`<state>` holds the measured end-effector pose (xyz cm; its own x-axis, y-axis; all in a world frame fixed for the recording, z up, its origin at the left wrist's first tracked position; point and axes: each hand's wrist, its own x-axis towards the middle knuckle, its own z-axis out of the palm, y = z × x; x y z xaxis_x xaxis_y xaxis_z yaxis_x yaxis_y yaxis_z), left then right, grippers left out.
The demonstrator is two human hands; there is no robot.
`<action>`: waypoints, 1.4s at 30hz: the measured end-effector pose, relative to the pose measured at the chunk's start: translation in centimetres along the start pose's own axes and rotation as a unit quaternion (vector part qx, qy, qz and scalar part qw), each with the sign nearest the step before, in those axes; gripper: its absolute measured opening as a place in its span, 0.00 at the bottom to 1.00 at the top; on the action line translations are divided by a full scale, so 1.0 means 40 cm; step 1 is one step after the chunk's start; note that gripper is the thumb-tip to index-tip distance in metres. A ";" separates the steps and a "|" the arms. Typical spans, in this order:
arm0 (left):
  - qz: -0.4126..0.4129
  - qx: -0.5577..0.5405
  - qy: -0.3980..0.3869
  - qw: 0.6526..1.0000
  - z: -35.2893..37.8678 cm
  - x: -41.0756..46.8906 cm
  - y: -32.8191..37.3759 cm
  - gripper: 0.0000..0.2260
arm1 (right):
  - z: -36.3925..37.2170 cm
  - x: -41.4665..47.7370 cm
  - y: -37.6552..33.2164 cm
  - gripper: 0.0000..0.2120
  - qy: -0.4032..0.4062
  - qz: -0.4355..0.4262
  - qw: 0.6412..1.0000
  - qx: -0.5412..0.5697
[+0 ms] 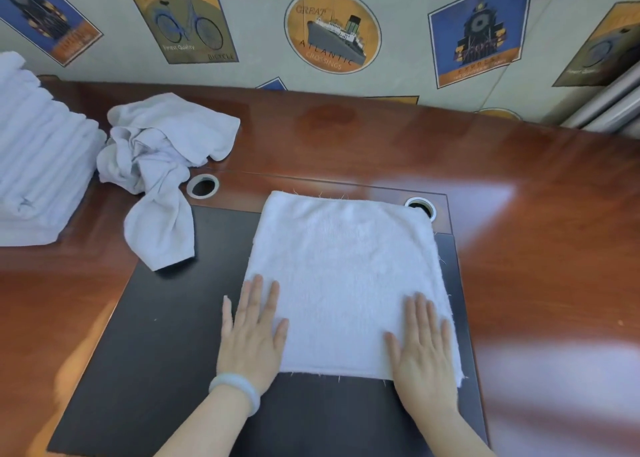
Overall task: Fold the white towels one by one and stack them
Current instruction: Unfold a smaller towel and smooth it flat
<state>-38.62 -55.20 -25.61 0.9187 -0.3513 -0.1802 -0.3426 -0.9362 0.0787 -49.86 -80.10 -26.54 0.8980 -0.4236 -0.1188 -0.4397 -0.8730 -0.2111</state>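
Head view, left hand and right hand flat on white towel, fingers straight

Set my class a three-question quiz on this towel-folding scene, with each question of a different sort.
1. True or false: the left hand and right hand lie flat on the spread towel.
2. On the desk, the folded stack sits: A left, B right, C middle.
3. Fill in: the spread towel lies on a ___ mat.
Key: 1 true; 2 A; 3 black.
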 end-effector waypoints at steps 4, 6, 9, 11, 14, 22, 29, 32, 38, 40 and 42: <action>-0.036 -0.029 0.012 0.999 -0.032 0.000 -0.023 0.37 | -0.038 0.002 0.002 0.46 0.001 0.044 0.999 -0.003; -0.019 -0.030 0.038 0.999 -0.053 0.032 0.007 0.34 | -0.051 0.044 -0.056 0.43 0.013 0.014 1.000 0.012; 0.026 -0.060 0.052 0.996 -0.072 0.125 0.083 0.28 | -0.036 0.135 -0.176 0.29 0.013 -0.078 0.997 0.027; 0.043 -0.049 0.033 0.997 -0.067 0.184 0.110 0.28 | -0.013 0.189 -0.229 0.29 -0.004 -0.116 0.993 0.021; 0.039 0.020 0.004 0.999 -0.033 0.196 0.062 0.28 | 0.011 0.222 -0.173 0.30 -0.032 -0.136 0.990 -0.010; 0.001 -0.031 0.045 0.999 -0.050 0.169 -0.028 0.29 | -0.078 0.204 0.071 0.41 0.024 0.058 0.998 -0.005; 0.097 -0.053 0.047 0.993 -0.079 0.402 0.178 0.26 | -0.037 0.382 -0.239 0.25 0.028 -0.175 0.979 0.103; 0.066 0.021 0.011 0.998 -0.055 0.446 0.111 0.27 | -0.018 0.446 -0.178 0.28 -0.013 -0.165 0.985 0.044; -0.021 -0.031 0.026 0.999 -0.066 0.453 -0.049 0.31 | -0.057 0.479 0.023 0.35 0.023 -0.005 1.000 -0.011; -0.029 -0.027 0.023 0.999 -0.075 0.452 -0.056 0.32 | -0.073 0.479 0.041 0.39 0.018 0.031 0.999 -0.005; -0.031 -0.018 0.050 0.998 -0.091 0.455 -0.025 0.31 | -0.084 0.482 0.016 0.39 0.043 0.039 0.998 -0.009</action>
<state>-20.85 -60.60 -25.42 0.9533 -0.2888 -0.0880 -0.2793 -0.9543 0.1059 -32.77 -89.66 -25.71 0.8597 -0.5083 -0.0503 -0.5081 -0.8409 -0.1865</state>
